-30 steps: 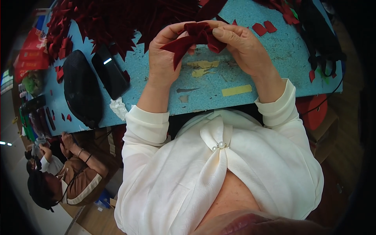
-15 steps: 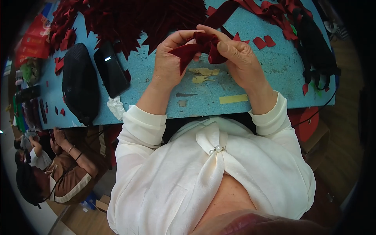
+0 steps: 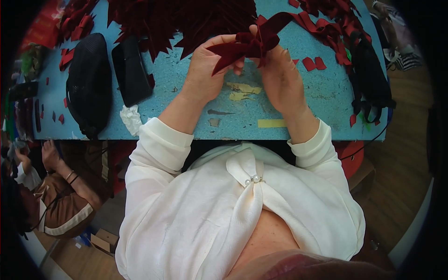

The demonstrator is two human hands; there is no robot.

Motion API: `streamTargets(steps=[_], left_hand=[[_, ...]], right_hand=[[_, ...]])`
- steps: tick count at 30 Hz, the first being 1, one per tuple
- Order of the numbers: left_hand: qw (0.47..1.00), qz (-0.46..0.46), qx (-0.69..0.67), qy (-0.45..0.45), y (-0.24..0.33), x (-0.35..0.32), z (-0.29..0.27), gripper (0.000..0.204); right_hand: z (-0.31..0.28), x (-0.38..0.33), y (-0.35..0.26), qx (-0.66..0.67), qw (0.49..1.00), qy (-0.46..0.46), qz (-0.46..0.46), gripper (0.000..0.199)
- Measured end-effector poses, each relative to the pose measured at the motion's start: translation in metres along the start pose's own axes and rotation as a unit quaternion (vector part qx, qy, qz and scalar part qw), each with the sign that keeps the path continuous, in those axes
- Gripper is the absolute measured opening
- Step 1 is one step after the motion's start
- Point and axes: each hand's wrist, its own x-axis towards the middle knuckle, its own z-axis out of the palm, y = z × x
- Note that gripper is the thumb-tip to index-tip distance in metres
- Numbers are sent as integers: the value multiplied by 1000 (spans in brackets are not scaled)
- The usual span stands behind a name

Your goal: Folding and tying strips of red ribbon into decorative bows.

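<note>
A dark red velvet ribbon bow [image 3: 254, 48] is held up over the blue table, between my two hands. One pointed tail sticks out to the left and a longer strip rises to the upper right. My left hand [image 3: 205, 67] is closed on the bow's left side, its fingertips curled behind the folds. My right hand [image 3: 283, 79] closes on the bow from the right; the ribbon partly covers its fingers. Beyond my hands lies a large heap of dark red velvet ribbons [image 3: 186, 21] with pointed ends.
On the blue table [image 3: 186, 126] lie a black mesh pouch [image 3: 88, 84], a dark phone [image 3: 130, 72] and crumpled white tissue [image 3: 130, 119] at left. Red ribbon strips [image 3: 322, 30] and a black bag [image 3: 371, 74] are at right. Another person [image 3: 70, 196] sits at left.
The bow has been turned, and a long strip now stands up to the right. My right hand's fingers have shifted upright behind it. The whole view has shifted slightly.
</note>
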Motion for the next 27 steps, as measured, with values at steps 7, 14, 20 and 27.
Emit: streamTargets(steps=[7, 14, 20, 27], left_hand=[[999, -10, -16, -29, 0, 1, -1, 22], [999, -10, 10, -38, -1, 0, -2, 21], [998, -35, -12, -47, -3, -2, -1, 20], [999, -35, -7, -32, -2, -2, 5, 21]], right_hand=[[1, -1, -2, -207, 971, 79, -87, 35], [-11, -2, -5, -94, 993, 60, -29, 26], [-16, -2, -3, -13, 999, 30, 7, 29], [7, -3, -1, -167, 982, 76, -50, 44]])
